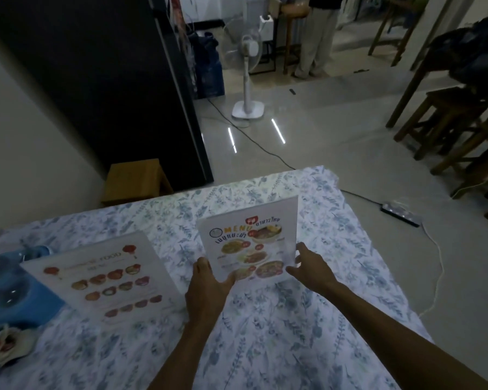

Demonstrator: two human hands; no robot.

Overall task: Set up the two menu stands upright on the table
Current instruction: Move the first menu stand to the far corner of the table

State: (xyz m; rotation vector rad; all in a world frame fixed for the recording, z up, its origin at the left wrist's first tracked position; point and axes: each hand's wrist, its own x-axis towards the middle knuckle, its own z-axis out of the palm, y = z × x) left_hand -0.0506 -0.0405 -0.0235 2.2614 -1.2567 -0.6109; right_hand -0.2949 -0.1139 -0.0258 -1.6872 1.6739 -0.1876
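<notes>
— Which step is shown?
— The right-hand menu stand (248, 240), mid-table, is being steadied upright: its lower left edge is gripped by the left hand (209, 285), while the right hand (307, 263) is held open at its right edge.
— And next?
— The flat-looking left menu stand (102, 277) would need raising.

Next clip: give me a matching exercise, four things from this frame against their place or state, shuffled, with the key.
Things:
1. MENU stand
2. Food menu stand
3. Blue cloth
4. Pedestal fan

Place or state:
A. On the floor beyond the table
B. At the table's left edge
C. Lying back on the floral tablecloth, untouched
D. Between the left hand and right hand

Pairs: 1-D, 2-C, 3-B, 4-A
</notes>
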